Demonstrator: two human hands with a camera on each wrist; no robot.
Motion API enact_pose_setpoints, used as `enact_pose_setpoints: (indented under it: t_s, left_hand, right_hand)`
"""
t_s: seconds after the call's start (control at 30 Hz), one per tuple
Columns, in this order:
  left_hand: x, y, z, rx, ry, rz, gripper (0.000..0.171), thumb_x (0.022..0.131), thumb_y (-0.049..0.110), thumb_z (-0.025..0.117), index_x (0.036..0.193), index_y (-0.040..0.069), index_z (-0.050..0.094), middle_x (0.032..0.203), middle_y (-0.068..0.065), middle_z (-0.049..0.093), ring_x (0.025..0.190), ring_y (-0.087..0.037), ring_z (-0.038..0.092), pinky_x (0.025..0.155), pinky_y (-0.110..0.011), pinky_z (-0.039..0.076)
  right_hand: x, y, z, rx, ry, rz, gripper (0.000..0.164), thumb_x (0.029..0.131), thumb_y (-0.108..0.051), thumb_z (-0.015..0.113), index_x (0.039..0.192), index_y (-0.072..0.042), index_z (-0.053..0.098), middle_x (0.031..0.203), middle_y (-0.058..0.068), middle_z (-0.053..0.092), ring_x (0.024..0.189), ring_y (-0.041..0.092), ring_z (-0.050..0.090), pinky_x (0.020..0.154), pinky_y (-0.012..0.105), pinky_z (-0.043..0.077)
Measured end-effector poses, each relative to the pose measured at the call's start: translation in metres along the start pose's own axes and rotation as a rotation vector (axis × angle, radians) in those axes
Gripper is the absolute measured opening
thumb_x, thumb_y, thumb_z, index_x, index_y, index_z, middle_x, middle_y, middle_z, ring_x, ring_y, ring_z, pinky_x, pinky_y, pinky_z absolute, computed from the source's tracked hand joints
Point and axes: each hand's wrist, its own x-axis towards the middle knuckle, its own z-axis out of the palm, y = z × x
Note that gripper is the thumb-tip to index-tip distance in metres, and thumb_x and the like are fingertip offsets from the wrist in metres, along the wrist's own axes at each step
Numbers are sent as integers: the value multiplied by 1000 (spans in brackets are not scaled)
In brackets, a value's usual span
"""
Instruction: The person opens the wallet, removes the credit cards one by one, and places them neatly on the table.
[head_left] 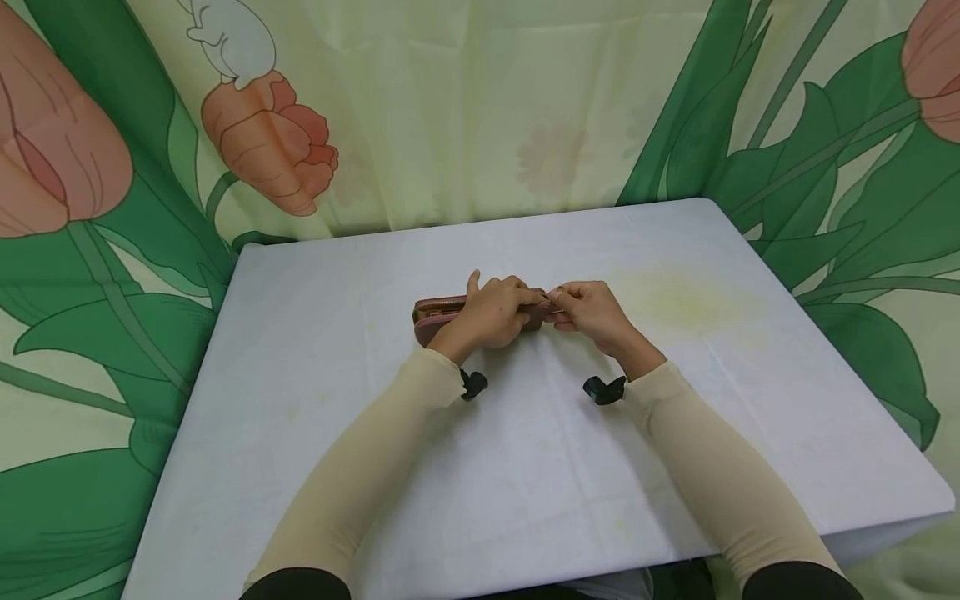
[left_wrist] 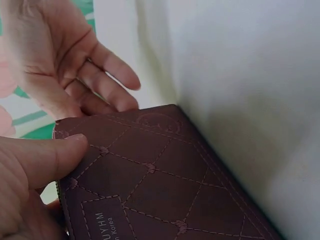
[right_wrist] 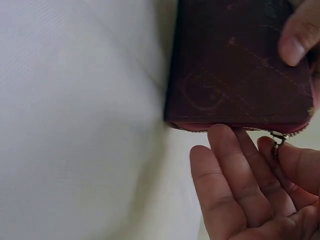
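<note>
A dark maroon zip-around wallet (head_left: 429, 323) stands on its long edge on the table, brass-coloured zip teeth showing along its top. My left hand (head_left: 491, 312) grips it near the right half, the thumb (left_wrist: 60, 155) laid on its quilted, stitched side in the left wrist view. At the wallet's right end, my right hand (head_left: 592, 315) pinches the small metal zip pull (right_wrist: 276, 146) between thumb and index finger. The other right fingers (right_wrist: 235, 165) extend loosely beside the wallet's end, as the right wrist view shows.
A white cloth covers the table (head_left: 480, 500), whose far edge meets a curtain (head_left: 480, 108) printed with leaves, tulips and a carrot. Black wrist cameras, left (head_left: 474, 385) and right (head_left: 604, 390), hang just below the cream sleeves.
</note>
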Motion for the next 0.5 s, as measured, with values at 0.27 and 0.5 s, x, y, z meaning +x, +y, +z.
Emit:
enact_pose_setpoints:
  t_s: [0.27, 0.5]
  left_hand:
    - [0, 1, 1, -11, 10, -10, 39, 108, 22, 57, 147, 27, 61, 147, 0, 57, 136, -26, 52, 123, -67, 6]
    - [1, 3, 1, 0, -6, -29, 41, 108, 25, 58, 149, 27, 59, 146, -1, 58, 135, -26, 53, 123, -67, 6]
  right_hand:
    - [-1, -1, 2, -37, 9, -6, 32, 109, -19, 57, 118, 9, 70, 110, 17, 77, 95, 20, 76, 90, 43, 60]
    - [-8, -10, 2, 19, 31, -73, 33, 108, -18, 60, 122, 9, 70, 115, 15, 75, 97, 15, 75, 85, 32, 61]
